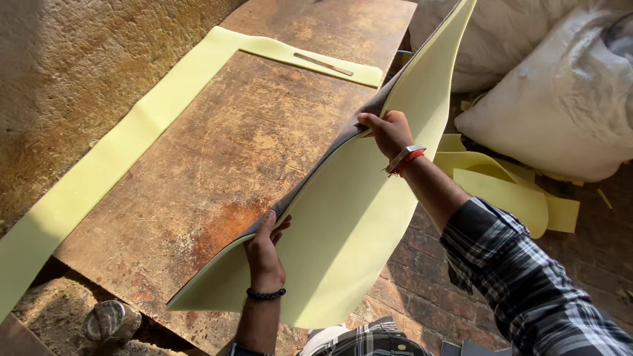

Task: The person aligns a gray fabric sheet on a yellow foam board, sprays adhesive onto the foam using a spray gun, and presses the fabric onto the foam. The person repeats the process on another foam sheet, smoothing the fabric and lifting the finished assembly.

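Two hands grip one large pale yellow foam sheet [349, 224] along its grey-backed edge. I read the left hand [265, 254] as closed on the sheet's lower part, thumb on the yellow face and fingers wrapped over the edge onto the grey backing; a black bead bracelet sits at that wrist. I read the right hand [390, 132] as closed on the same edge higher up, fingers curled over it; that wrist carries a white band and a red thread, and the forearm wears a plaid sleeve.

The foam sheet stands tilted on edge over the right-hand edge of the wooden bench [224, 151], its upper end rising past the far right corner and its lower end near the near edge. It bows between the two grips.

An L-shaped yellow foam strip [132, 132] lies along the bench's left edge and across its far end. A thin flat stick [323, 64] rests on the strip near the far right corner.

Right of the bench, foam offcuts [508, 191] lie on the brick floor [422, 277] beside large white sacks [560, 105].
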Demonstrator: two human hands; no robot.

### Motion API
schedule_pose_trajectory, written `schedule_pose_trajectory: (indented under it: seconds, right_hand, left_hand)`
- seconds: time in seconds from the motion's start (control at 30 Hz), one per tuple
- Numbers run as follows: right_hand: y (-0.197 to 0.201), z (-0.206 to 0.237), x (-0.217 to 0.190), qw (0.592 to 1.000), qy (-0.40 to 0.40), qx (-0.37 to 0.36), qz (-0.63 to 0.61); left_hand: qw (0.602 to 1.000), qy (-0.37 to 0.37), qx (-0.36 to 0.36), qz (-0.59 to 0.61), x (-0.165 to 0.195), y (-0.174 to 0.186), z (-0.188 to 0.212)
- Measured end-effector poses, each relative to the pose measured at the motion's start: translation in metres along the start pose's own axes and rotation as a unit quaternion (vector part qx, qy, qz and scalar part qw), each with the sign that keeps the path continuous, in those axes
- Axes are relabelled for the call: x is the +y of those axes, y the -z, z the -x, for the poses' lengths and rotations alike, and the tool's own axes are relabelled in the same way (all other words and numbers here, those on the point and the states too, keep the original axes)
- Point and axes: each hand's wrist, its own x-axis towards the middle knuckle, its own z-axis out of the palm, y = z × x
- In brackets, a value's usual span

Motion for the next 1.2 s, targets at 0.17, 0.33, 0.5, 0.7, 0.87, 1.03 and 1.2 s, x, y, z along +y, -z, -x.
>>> schedule_pose_trajectory:
  seconds: [0.17,0.33,0.5,0.7,0.87,1.03,1.2]
  right_hand:
    - [-0.119,-0.115,-0.004,0.994,0.012,-0.112,-0.003]
    - [-0.229,-0.174,0.012,0.988,-0.038,-0.14,0.057]
    - [-0.312,-0.211,0.028,0.979,-0.048,-0.189,0.054]
    - [-0.396,-0.242,0.043,0.94,-0.103,-0.313,-0.093]
    - [-0.464,-0.288,0.043,0.851,-0.122,-0.497,-0.122]
    - [-0.429,-0.368,0.089,0.816,-0.021,-0.533,0.223]
    - [-0.325,-0.533,0.17,0.885,0.053,-0.193,0.421]
  left_hand:
    - [0.987,-0.094,0.107,0.079,0.045,0.027,-0.104]
    - [0.966,-0.17,0.183,0.07,0.079,0.067,-0.189]
    - [0.943,-0.214,0.243,0.074,0.089,0.111,-0.233]
    - [0.925,-0.17,0.327,0.096,0.112,0.161,-0.294]
    - [0.927,-0.143,0.293,0.184,0.156,0.168,-0.353]
    - [0.958,0.047,0.272,-0.078,0.106,0.135,-0.356]
    - [0.857,0.24,0.209,-0.405,0.016,0.06,-0.383]
